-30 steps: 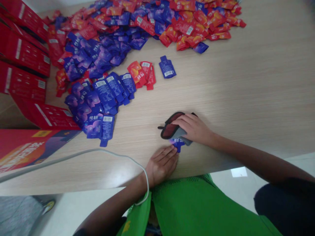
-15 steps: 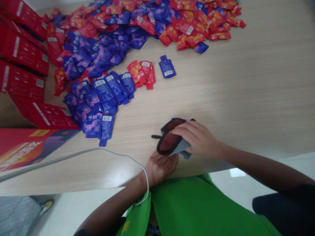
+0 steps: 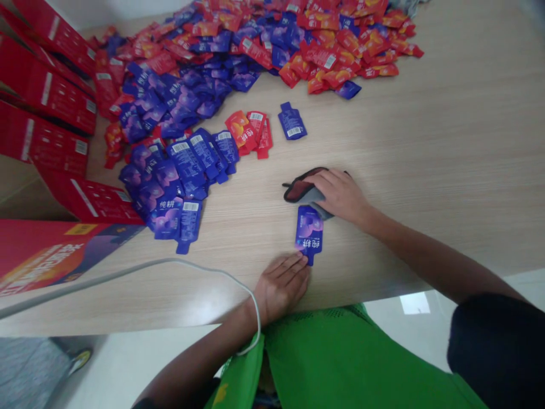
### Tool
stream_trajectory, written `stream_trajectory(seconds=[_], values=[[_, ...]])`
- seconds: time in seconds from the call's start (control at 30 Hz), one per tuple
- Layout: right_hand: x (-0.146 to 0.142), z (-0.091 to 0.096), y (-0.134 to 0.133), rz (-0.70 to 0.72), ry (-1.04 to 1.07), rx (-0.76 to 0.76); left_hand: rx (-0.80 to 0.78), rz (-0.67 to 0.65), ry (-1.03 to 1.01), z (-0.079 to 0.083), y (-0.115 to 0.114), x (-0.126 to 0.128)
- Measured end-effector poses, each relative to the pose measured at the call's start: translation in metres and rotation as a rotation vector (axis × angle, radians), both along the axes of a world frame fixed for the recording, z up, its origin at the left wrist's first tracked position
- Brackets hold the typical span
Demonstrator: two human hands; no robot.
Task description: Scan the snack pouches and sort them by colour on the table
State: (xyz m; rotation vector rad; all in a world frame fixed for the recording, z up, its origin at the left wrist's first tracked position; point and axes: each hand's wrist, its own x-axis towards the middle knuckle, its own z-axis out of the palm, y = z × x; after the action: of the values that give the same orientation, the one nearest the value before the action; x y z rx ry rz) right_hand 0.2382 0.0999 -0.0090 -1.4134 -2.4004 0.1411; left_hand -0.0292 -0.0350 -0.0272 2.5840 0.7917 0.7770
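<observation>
My right hand (image 3: 340, 195) is closed around a dark cloth pad with a red face (image 3: 303, 191), resting on the wooden table (image 3: 426, 147). A single blue sachet (image 3: 309, 233) lies flat just below the pad. My left hand (image 3: 283, 283) lies with its fingers stretched out, fingertips touching the sachet's lower corner near the table's front edge.
A big heap of blue and red sachets (image 3: 238, 51) covers the far left of the table. A fanned row of blue sachets (image 3: 187, 165) lies nearer, with a few red ones (image 3: 251, 129) and a lone blue one (image 3: 292, 121). Red boxes (image 3: 46, 96) stand at left. A grey cable (image 3: 128, 270) crosses the front.
My right hand has slid the cloth pad away from me, off the blue sachet, which now lies uncovered. My left hand has stayed at the sachet's near end.
</observation>
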Motion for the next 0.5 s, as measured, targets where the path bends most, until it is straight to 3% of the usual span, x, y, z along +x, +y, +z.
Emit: stream_trajectory(seconds=[0.1,0.2,0.37,0.5], values=[[0.021,0.002,0.004,-0.235,0.241,0.106,0.007,0.026,0.044,0.009,0.003,0.007],[0.039,-0.003,-0.013,-0.444,0.457,0.143,0.004,0.097,0.12,0.015,0.01,0.022],[0.054,-0.023,-0.048,-0.651,0.675,0.074,0.016,0.309,0.257,0.006,0.025,0.05],[0.055,-0.031,-0.054,-0.74,0.798,0.035,0.01,0.417,0.273,-0.001,0.033,0.066]])
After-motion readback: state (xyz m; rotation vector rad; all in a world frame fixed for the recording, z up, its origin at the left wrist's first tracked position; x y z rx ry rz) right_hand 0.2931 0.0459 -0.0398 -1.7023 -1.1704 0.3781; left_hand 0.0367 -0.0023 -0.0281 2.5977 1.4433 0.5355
